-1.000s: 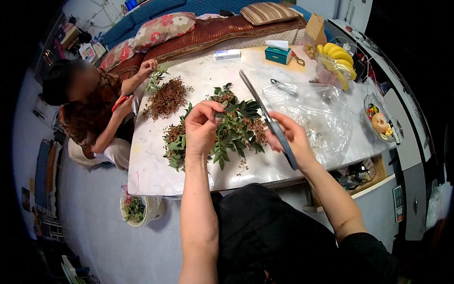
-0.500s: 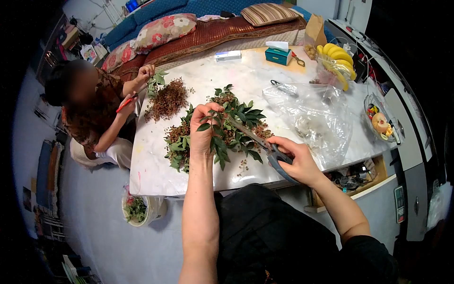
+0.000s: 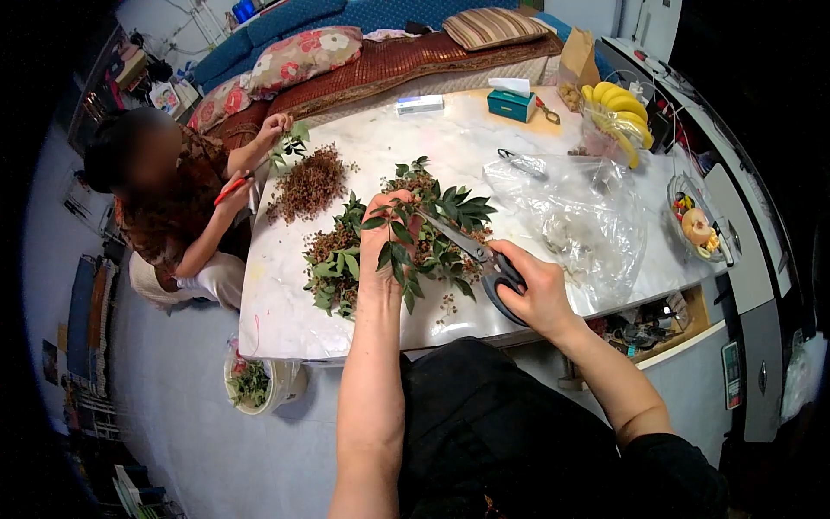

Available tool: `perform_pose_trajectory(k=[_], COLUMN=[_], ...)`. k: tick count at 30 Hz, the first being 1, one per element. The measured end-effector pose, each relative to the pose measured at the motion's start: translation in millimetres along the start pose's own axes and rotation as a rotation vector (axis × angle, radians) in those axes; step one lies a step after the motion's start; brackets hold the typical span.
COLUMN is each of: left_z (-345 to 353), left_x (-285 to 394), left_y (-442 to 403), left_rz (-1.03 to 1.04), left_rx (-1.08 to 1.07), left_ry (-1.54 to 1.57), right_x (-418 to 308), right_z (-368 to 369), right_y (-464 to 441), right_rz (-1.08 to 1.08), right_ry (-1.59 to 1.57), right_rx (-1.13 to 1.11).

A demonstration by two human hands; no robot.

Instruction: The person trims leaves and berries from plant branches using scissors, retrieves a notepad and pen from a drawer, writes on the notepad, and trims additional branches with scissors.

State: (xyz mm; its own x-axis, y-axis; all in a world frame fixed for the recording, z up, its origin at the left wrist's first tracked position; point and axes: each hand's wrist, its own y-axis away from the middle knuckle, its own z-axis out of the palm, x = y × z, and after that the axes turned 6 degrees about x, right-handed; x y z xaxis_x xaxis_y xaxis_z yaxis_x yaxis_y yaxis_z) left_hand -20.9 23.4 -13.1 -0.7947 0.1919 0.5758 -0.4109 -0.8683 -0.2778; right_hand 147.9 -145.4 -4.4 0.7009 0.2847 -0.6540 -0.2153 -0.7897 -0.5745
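My left hand (image 3: pixel 380 229) is closed around a leafy sprig (image 3: pixel 399 253), whose dark green leaves hang below the fingers. In my right hand (image 3: pixel 538 290) is a pair of scissors (image 3: pixel 471 246) with dark grey handles. Their blades point up and left, with the tips among leaves and stems beside my left fingers. Whether the blades touch a stem I cannot tell. Under and around my left hand lies a heap of cut branches (image 3: pixel 333 268) with green leaves and small brown berry clusters.
Across the table (image 3: pixel 285 324), a person (image 3: pixel 186 199) holds red-handled scissors (image 3: pixel 232 187) and a sprig beside a brown berry pile (image 3: pixel 309 183). A clear plastic bag (image 3: pixel 588 216), tissue box (image 3: pixel 512 105) and bananas (image 3: pixel 624 105) lie rightward. A bucket (image 3: pixel 281 385) stands on the floor.
My right hand has moved slightly up and left, and the scissors' handles have turned. My left hand shifts a little with the sprig. The other person's sprig hangs differently.
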Motion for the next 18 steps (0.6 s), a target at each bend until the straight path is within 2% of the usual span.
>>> perform_pose_trajectory(k=[3, 5, 12, 14, 18], left_z=[-2, 6, 2, 8, 11], left_x=[-4, -3, -8, -11, -8], left_y=[-1, 3, 1, 6, 7], left_rz=[0.014, 0.001, 0.014, 0.02, -0.003], left_rx=[0.017, 0.119, 0.039, 0.062, 0.121], left_ry=[-0.025, -0.064, -0.027, 0.099, 0.028], right_x=[0, 3, 11, 12, 11], right_z=[-1, 0, 7, 7, 6], right_y=[1, 2, 3, 3, 1], right_rz=[-0.03, -0.037, -0.074, -0.091, -0.111], right_ry=[0.02, 0.019, -0.003, -0.012, 0.027], right_rx=[0.016, 0.021, 0.059, 0.078, 0.084])
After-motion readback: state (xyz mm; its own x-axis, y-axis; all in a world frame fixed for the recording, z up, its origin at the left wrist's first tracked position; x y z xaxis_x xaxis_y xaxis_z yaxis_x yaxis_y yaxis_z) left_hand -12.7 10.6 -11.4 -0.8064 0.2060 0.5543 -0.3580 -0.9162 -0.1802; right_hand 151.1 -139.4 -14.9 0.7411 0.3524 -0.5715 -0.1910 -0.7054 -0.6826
